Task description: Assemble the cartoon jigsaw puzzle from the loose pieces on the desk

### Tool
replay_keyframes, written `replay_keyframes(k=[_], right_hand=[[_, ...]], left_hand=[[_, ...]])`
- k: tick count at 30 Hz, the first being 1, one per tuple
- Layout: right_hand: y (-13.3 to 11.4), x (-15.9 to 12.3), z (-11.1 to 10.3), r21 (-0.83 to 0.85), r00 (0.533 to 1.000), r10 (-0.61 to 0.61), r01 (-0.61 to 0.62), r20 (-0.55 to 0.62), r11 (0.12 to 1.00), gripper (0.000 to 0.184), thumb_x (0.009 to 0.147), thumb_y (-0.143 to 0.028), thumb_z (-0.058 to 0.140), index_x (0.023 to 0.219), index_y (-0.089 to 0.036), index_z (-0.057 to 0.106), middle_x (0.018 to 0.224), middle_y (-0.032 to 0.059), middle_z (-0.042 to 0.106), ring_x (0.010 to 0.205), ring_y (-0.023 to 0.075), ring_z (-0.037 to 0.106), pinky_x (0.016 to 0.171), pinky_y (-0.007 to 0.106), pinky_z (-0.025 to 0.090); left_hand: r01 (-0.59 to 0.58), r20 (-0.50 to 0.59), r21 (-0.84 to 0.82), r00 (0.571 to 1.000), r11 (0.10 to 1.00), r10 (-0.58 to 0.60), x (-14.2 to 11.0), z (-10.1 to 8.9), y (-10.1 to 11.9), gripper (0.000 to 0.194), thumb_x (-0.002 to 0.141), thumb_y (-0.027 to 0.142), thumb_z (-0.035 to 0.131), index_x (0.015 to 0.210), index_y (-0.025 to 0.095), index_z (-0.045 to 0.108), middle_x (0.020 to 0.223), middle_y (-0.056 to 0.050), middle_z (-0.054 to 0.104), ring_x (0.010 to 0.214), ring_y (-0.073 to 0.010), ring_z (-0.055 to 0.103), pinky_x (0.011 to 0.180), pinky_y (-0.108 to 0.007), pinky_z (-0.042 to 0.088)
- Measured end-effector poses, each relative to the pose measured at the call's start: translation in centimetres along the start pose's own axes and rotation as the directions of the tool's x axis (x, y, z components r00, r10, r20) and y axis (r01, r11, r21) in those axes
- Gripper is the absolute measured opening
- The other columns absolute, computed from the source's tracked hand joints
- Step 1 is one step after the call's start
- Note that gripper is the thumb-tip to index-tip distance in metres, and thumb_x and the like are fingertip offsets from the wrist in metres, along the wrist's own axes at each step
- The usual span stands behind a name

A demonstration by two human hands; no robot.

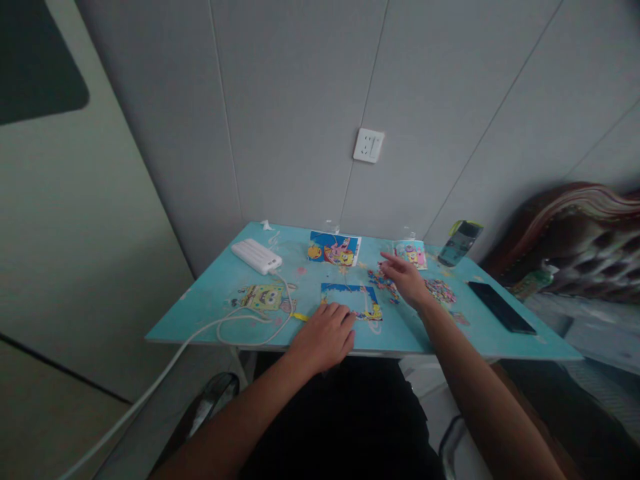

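Observation:
My left hand [326,333] lies flat with fingers spread on the front corner of a blue-bordered puzzle frame [350,298] on the light blue table [210,300]. My right hand [406,277] reaches over a scatter of loose puzzle pieces [384,280]. Its fingers are stretched forward and I cannot see anything held in them. A second heap of pieces [440,291] lies just right of that hand. A cartoon picture card [334,248] and a smaller card [412,253] lie at the back.
A white power bank [256,255] with a cable [235,327] running off the front edge sits at the left. A black phone [501,307] lies at the right, another phone [460,243] leans on the wall. A wall socket [369,145] is above.

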State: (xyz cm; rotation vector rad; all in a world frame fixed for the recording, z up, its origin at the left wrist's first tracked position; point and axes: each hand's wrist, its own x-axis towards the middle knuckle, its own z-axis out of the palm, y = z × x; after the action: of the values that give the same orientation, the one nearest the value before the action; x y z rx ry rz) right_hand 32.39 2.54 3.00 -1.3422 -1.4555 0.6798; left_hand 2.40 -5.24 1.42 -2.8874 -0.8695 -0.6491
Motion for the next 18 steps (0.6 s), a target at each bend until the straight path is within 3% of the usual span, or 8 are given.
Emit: replay_keyframes(k=[5,9,15,18], right_hand=[[0.2,-2.4,1.5,0.207,0.999,0.023,-0.013,-0.046,0.978,0.049,0.082,-0.056,0.075,0.119,-0.023,0.07,0.098,0.006,0.077,0.082,0.0204,0.072,0.071,0.033,0.058],[0.1,-2.7,1.4,0.244,0.996,0.026,-0.005,-0.082,0.97,0.041,0.081,-0.056,0.076,0.104,-0.023,0.072,0.09,0.0059,0.077,0.081,0.0216,0.074,0.073,0.034,0.059],[-0.6,-3.8,1.3,0.107,0.998,-0.014,0.02,-0.059,0.994,0.047,0.084,-0.051,0.075,0.123,-0.027,0.07,0.091,0.0038,0.078,0.083,0.0226,0.073,0.079,0.039,0.059],[-0.7,-4.2,1.6,-0.028,0.998,-0.052,0.051,-0.026,0.998,0.039,0.085,-0.048,0.074,0.118,-0.027,0.075,0.102,0.0049,0.079,0.095,0.0268,0.072,0.09,0.044,0.055]], left_hand=[[-0.001,-0.004,-0.002,1.0,1.0,0.001,0.0,-0.2,0.0,0.033,0.102,0.033,0.047,0.129,0.018,0.058,0.119,-0.01,0.06,0.113,-0.0271,0.053,0.101,-0.045,0.043],[-0.003,-0.004,-0.001,1.0,1.0,0.003,0.0,-0.2,0.0,0.034,0.102,0.034,0.046,0.131,0.018,0.058,0.118,-0.01,0.061,0.112,-0.0271,0.054,0.102,-0.046,0.043],[-0.003,-0.001,-0.005,1.0,1.0,0.003,0.0,0.0,-0.1,0.036,0.102,0.034,0.047,0.133,0.018,0.057,0.121,-0.01,0.061,0.114,-0.0278,0.054,0.104,-0.048,0.042],[-0.003,-0.002,-0.006,1.0,1.0,0.003,0.0,0.0,0.0,0.036,0.101,0.033,0.047,0.133,0.018,0.057,0.121,-0.011,0.061,0.114,-0.0278,0.054,0.102,-0.047,0.043]])
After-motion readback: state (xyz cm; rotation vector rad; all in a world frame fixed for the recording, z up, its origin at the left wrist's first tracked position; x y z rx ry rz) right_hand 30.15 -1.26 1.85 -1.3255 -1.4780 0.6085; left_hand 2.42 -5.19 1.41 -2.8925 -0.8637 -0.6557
